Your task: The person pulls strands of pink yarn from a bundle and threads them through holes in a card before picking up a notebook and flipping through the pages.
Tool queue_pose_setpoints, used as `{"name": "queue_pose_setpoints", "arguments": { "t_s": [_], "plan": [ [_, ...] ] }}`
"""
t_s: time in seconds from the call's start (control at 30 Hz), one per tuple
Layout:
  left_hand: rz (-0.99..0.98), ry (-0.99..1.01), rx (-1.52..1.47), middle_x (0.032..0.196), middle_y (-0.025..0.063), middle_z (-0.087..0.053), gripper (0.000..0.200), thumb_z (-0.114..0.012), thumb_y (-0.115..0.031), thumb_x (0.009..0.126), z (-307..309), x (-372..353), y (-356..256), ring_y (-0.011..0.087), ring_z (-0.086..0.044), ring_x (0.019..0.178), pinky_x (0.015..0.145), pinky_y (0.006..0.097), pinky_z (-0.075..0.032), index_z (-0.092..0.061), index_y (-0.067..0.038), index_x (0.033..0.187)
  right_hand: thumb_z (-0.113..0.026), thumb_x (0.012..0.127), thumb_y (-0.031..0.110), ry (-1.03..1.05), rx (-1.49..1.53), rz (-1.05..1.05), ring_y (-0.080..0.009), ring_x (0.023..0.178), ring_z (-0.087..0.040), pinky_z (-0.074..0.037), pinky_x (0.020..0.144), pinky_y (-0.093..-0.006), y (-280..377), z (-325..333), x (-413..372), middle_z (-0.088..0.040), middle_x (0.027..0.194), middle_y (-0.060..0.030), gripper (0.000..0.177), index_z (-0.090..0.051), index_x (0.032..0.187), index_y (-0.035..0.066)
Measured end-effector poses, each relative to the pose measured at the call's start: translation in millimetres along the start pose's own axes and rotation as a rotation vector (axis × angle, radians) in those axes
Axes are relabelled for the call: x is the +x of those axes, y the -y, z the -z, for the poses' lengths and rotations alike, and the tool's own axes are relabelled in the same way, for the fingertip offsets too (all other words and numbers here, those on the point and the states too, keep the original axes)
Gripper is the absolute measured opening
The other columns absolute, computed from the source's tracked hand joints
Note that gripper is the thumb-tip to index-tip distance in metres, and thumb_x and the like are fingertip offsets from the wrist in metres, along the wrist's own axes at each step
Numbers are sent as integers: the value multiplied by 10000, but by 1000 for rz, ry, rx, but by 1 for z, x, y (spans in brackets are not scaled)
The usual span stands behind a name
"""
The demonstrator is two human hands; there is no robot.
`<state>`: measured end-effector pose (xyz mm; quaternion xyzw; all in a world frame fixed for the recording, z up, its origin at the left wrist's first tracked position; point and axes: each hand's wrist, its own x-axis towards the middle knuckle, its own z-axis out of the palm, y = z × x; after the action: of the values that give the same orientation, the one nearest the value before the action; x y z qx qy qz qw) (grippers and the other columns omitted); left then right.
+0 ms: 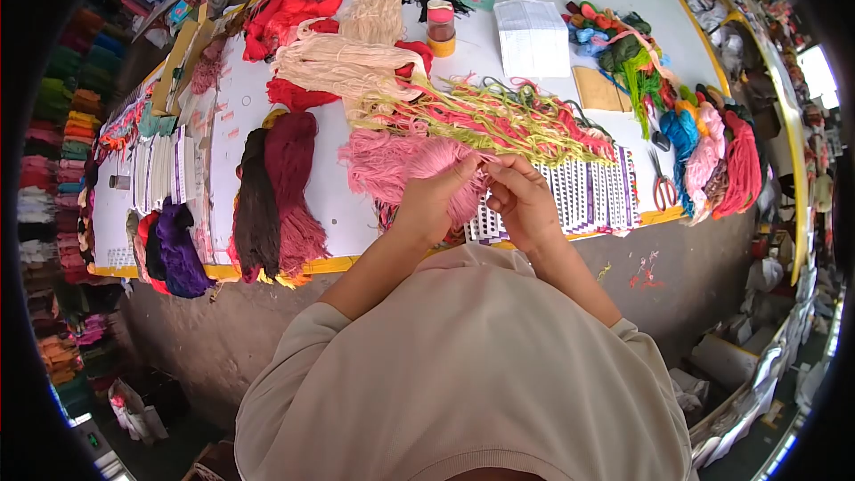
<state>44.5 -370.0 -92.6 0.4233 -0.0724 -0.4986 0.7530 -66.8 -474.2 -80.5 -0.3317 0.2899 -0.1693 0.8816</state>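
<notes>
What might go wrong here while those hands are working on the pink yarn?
Three guesses. The pink yarn, held in the grip of the left hand and right hand, lies against the loose pink and green strands, so they might tangle together. The dark skeins reach the table edge and might slide off. The scissors lie near the right hand, among more yarn, so a careless reach might catch them.
</notes>
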Motion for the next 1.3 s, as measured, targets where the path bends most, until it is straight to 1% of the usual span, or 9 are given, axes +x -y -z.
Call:
{"name": "queue_pose_setpoints", "arguments": {
  "t_s": [0.23, 0.3, 0.4, 0.53, 0.6, 0.9, 1.03, 1.1, 1.3],
  "plan": [
    [-4, 137, -180, 1104, 84, -633, 336, -557, -254, 983, 12, 7, 7, 174, -592, 1029, 897, 317, -483, -607, 27, 1160, -598, 924, 128, 57, -60, 38, -37, 592, -454, -397, 539, -212, -2, 7, 6, -625, 843, 25, 111, -629, 1019, 81],
    [-24, 182, -118, 1135, 88, -625, 350, -538, -250, 992, 7, 4, 3, 180, -592, 1040, 906, 327, -487, -590, 29, 1196, -624, 912, 128, -2, -311, 73, -41, 634, -504, -424, 556, -209, -2, -1, 3, -627, 850, 27, 138, -633, 1040, 78],
    [-78, 182, 141, 1145, 91, -625, 344, -528, -227, 994, -3, -2, -5, 185, -595, 1045, 901, 332, -492, -579, 29, 1219, -647, 894, 112, -36, -341, 43, -45, 672, -534, -445, 580, -213, -1, -2, 3, -629, 849, 30, 157, -640, 1047, 79],
    [-33, 173, 43, 1138, 90, -629, 327, -525, -199, 991, -10, -3, -10, 180, -601, 1035, 898, 323, -493, -582, 34, 1215, -652, 887, 106, -28, -272, 40, -39, 680, -534, -447, 583, -215, -4, 2, 6, -628, 844, 38, 149, -650, 1034, 86],
    [-60, 204, 119, 1272, 92, -585, 363, -473, -204, 1016, 4, 4, -1, 175, -547, 1174, 1011, 315, -424, -554, 41, 1271, -627, 895, 90, -46, -209, 30, -32, 675, -528, -451, 588, -217, -2, 0, 5, -629, 840, 46, 97, -652, 989, 93],
    [-125, 122, 96, 1028, 74, -652, 212, -541, -143, 978, -5, 1, -7, 169, -615, 961, 860, 312, -497, -628, 25, 1073, -594, 916, 89, 29, -90, 32, -22, 599, -473, -446, 564, -211, -5, 6, 9, -601, 787, 63, 41, -631, 926, 103],
    [-73, -1, 81, 1055, 85, -645, 280, -514, -209, 1001, 3, 5, 1, 173, -605, 972, 873, 323, -492, -619, 30, 1102, -581, 934, 115, 34, -94, 26, -22, 582, -453, -442, 552, -210, -3, 4, 9, -598, 785, 59, 49, -626, 933, 97],
    [-22, 188, -132, 1101, 99, -634, 363, -481, -283, 1016, 6, 7, -1, 177, -586, 1026, 901, 328, -482, -607, 34, 1139, -563, 952, 139, 26, -88, 71, -28, 571, -437, -443, 556, -211, 2, -3, 7, -589, 778, 55, 78, -624, 943, 91],
    [-28, 186, -24, 1181, 104, -614, 420, -477, -301, 1016, -1, 5, -3, 172, -551, 1121, 960, 310, -449, -568, 42, 1243, -610, 932, 150, 6, -376, 101, -38, 660, -534, -448, 585, -201, -5, -1, 8, -635, 840, 29, 118, -654, 1016, 80]
  ]
}}
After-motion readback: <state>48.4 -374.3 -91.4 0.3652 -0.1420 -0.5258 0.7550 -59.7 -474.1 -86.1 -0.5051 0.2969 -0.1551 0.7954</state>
